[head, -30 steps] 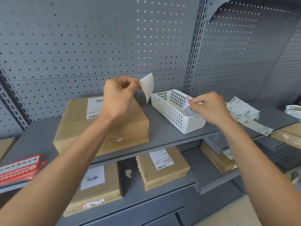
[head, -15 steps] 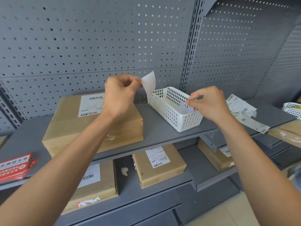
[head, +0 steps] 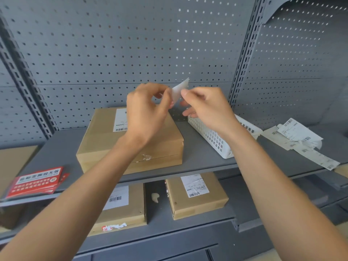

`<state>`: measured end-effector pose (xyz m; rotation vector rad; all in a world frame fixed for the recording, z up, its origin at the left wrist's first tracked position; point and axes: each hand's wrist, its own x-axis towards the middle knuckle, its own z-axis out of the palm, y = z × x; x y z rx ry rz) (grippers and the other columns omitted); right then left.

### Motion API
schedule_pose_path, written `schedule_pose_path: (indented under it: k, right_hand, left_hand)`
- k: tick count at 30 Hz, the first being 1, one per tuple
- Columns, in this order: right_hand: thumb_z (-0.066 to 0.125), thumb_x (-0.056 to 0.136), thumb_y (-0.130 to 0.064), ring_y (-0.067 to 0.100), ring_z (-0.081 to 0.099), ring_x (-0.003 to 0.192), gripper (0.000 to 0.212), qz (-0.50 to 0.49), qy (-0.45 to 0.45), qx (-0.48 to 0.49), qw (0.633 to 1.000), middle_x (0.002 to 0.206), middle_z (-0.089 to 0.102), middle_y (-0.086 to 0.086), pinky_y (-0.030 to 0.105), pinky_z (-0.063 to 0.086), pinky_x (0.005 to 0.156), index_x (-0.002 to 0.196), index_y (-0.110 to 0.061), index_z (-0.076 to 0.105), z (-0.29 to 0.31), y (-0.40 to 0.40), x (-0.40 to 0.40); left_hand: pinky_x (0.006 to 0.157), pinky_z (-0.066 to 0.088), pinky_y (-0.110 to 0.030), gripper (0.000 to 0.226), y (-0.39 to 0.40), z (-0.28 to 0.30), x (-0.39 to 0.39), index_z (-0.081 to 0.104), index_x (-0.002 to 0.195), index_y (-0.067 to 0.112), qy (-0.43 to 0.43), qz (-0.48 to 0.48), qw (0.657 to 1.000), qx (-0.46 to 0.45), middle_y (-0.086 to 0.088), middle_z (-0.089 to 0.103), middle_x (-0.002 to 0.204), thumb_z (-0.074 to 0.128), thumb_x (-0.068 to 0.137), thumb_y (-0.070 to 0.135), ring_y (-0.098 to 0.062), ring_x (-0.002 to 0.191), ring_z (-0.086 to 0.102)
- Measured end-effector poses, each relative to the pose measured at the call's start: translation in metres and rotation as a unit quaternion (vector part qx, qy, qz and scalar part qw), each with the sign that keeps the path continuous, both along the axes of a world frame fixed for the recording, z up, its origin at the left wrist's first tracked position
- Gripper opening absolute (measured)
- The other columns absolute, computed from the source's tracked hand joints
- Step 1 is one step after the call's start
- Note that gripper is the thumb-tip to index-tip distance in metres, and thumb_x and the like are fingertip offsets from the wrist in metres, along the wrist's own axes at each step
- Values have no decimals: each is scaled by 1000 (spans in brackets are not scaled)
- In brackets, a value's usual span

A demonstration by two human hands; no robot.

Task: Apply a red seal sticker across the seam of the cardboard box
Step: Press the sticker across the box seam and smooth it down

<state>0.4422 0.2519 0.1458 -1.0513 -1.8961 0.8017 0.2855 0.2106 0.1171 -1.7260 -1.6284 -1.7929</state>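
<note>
Hands, left hand (head: 148, 110) and right hand (head: 205, 108), pinch white backing paper (head: 178, 91) above grey shelf (head: 203, 157).

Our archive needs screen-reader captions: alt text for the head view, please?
Two bare hands, left hand and right hand, pinch a white paper slip above a cardboard box on a grey shelf, beside a white basket.

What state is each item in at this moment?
Left hand: pinching white sticker sheet.
Right hand: fingers at the sheet's edge.
Cardboard box: closed, labelled, no red seal visible.
White basket: upright on shelf.
Red sticker stack: lying flat.
</note>
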Motion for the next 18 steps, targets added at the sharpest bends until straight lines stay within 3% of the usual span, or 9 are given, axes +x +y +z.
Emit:
schedule_pose_path:
  k: [4,7,11,14,16,18]
  right_hand:
    - [55,102,-39,15,77,72,32,38,37,-2,999,95,78,-1,38,61,82,96,-17,78,6,-8,-30]
    - [55,103,-32,17,77,72,34,64,75,-4,995,92,79,2,26,59,72,87,-12,77,5,-13,-47]
    - [56,102,-29,21,77,74,33,91,80,-7,993,90,79,3,34,57,75,83,-9,74,5,-21,-67]
    - [57,100,-23,24,77,76,29,112,98,-20,989,87,79,4,35,56,73,86,-5,75,6,-26,-74]
    - [59,100,-22,22,77,77,25,127,99,-28,987,94,78,8,42,59,79,90,-5,74,6,-30,-74]
    - [57,102,-22,22,76,79,23,154,107,-41,981,102,76,13,45,58,85,98,-8,75,4,-35,-73]
  left_hand:
    - [73,50,-48,23,-11,-4,-23,77,87,13,119,68,987,78,2,76,86,61,98,25,-26,81,66]
    - [64,44,-46,23,-19,-6,-38,78,88,13,205,119,964,117,1,74,82,62,100,25,-29,76,64]
    - [63,40,-42,19,-32,-7,-58,79,91,15,260,156,944,127,3,76,86,65,100,24,-30,77,64]
    - [72,46,-43,20,-46,-7,-66,80,97,15,222,132,960,113,2,76,99,68,100,31,-28,89,66]
    - [83,48,-31,20,-59,-5,-73,77,105,15,117,101,984,89,1,72,111,70,97,32,-23,101,64]
    - [81,42,-17,21,-70,-2,-83,73,110,20,-7,99,994,52,8,69,113,71,95,36,-13,102,64]
